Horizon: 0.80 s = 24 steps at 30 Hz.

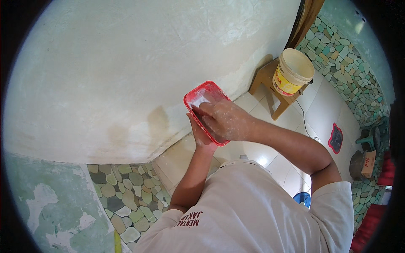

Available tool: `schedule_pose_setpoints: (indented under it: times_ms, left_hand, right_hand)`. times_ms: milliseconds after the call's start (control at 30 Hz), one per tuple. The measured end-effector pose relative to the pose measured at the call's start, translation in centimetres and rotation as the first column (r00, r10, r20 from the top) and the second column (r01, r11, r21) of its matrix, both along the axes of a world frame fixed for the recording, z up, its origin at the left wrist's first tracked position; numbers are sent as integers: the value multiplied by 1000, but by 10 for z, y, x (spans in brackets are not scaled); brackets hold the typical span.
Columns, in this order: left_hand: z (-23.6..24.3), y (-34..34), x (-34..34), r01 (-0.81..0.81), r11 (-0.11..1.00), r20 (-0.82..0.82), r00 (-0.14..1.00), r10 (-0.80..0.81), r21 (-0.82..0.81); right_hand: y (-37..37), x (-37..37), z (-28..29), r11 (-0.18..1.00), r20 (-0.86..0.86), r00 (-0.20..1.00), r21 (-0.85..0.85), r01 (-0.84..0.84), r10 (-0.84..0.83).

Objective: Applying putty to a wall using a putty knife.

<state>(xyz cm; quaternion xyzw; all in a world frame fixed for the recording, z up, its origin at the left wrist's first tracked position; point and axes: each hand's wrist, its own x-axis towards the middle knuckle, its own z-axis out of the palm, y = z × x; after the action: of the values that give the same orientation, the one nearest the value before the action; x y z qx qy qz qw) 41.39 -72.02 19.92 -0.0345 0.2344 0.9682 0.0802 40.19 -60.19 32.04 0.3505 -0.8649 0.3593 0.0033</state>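
A red plastic tray, smeared with white material, is held up in front of the pale wall. My left hand grips it from the left side and underneath. My right hand, speckled white, reaches into the tray with curled fingers over a small white piece or patch. Whether that white is an object in the fingers or material in the tray, I cannot make out.
A pale wall fills the upper left. A bucket stands on a wooden stool, near a cable. A red-edged dark mat, a cardboard box and a green stool are at right, beside pebble-patterned walling.
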Motion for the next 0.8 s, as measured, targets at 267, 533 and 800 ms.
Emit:
schedule_pose_setpoints:
  times_ms: [267,533,800]
  left_hand:
    - [23,-1,-1,68,997,-150,987,-61,37]
    - [6,-1,7,90,980,-152,986,-63,180]
    - [0,-3,8,111,976,-121,989,-90,188]
  right_hand:
    - [19,0,26,989,266,958,-68,130,-108]
    - [8,-1,17,959,3,990,247,138,-143]
    - [4,5,25,933,12,989,336,132,-144]
